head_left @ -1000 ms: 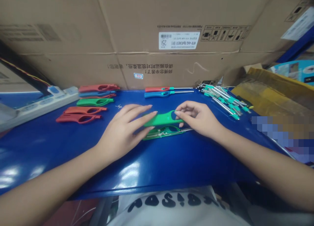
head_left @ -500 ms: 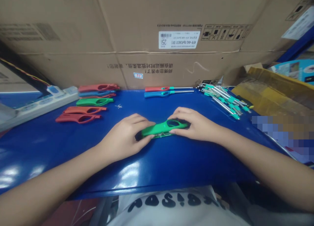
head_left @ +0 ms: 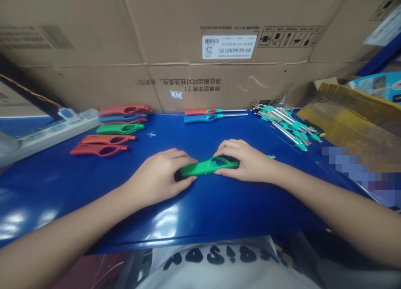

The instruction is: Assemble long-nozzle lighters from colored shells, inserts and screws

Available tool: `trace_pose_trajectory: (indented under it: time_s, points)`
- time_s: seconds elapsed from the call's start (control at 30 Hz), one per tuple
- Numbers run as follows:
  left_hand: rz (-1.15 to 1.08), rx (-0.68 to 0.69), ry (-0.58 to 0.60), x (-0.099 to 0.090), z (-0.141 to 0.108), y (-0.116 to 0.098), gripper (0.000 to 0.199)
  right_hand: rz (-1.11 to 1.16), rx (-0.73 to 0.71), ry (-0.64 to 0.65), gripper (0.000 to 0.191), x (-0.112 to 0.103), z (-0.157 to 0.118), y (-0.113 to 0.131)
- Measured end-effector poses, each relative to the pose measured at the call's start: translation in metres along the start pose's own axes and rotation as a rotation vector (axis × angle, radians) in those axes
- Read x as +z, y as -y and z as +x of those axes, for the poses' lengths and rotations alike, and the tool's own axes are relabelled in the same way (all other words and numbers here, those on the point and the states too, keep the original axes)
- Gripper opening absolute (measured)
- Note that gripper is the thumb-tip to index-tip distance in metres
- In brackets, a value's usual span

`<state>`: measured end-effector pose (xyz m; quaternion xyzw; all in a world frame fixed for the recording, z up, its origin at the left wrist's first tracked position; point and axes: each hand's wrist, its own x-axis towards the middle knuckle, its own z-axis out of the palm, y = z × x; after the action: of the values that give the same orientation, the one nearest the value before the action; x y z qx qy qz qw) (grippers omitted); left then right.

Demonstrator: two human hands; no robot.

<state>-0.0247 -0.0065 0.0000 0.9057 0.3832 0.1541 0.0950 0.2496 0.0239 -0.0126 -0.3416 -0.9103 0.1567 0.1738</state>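
Observation:
A green lighter casing (head_left: pixel 203 168) with a finger loop lies low over the blue table, its long side across my view. Around its left end my left hand (head_left: pixel 166 172) is closed, fingers behind and thumb in front. My right hand (head_left: pixel 242 161) grips the loop end between fingers and thumb. Both tips of the casing are partly hidden by my hands. Just behind my right wrist a small metal-and-green end (head_left: pixel 272 156) peeks out; the rest of it is covered.
Red, blue and green lighter casings (head_left: pixel 100 150) lie at the left beside a white power strip (head_left: pixel 46 134). Two lighters with metal tubes (head_left: pixel 216 115) rest at the back. Several tubes with green fittings (head_left: pixel 288 126) are piled at the right, near a yellow-taped package (head_left: pixel 347 113). A cardboard box (head_left: pixel 175 42) stands behind.
The gap along the casing's near side, where metal parts showed, has closed. A small metal-and-green end now shows behind my right wrist. My hands have barely moved.

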Motion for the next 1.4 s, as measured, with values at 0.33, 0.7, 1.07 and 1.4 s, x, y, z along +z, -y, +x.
trace_pose_trajectory:
  time_s: [0.33, 0.7, 1.07, 1.4]
  points:
    - [-0.007, -0.009, -0.006, -0.0010, 0.0001, -0.0012, 0.026, 0.004, 0.001, -0.010, 0.030, -0.0008, -0.0001, 0.0014]
    - [-0.018, 0.002, -0.010, 0.0024, 0.0012, 0.0013, 0.026, -0.002, 0.006, -0.004, 0.030, 0.0002, -0.0008, 0.0001]
    - [0.013, 0.006, -0.015, 0.0047, -0.0008, 0.0028, 0.028, -0.007, 0.017, 0.000, 0.032, 0.0006, -0.0005, -0.0003]
    - [0.047, 0.006, -0.017, 0.0016, -0.0006, -0.0006, 0.028, -0.019, -0.004, -0.017, 0.030, -0.0027, -0.0019, 0.0010]
